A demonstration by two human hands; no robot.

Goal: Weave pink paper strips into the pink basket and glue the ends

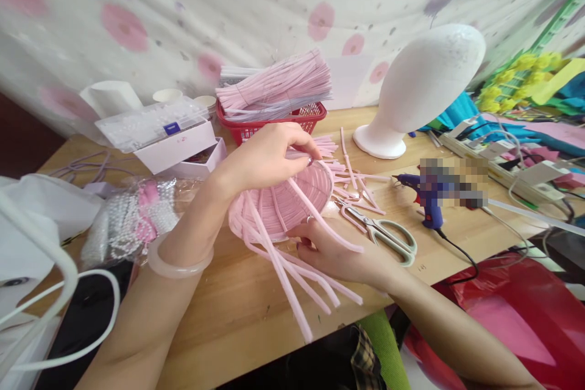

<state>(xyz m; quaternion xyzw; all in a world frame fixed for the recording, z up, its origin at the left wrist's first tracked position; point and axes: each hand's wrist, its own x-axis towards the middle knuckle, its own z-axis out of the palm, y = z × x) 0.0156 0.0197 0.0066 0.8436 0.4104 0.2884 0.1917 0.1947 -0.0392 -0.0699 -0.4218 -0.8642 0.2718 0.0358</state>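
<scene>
A round, hollow piece woven from pink pipe cleaners (274,210) is tilted toward me above the table, its ribbed inside showing. Several long pipe cleaner ends (280,265) hang loose from its near side. My left hand (269,155) reaches over the top, thumb and fingers pinching the far rim. At the lower right edge, my right hand (326,247) has its fingers bent around the weave, some of the tips inside the hollow. One loose pipe cleaner (326,219) crosses over the right hand. Beside that hand lie scissors (388,234) with pale handles.
Cut pink pieces (361,186) lie behind the scissors. A blue glue gun (429,207) with a cord stands right. Behind are a red basket (242,132) of pipe cleaner bundles and a white foam head (425,85). Bagged beads (150,213) and a white box (178,146) sit left.
</scene>
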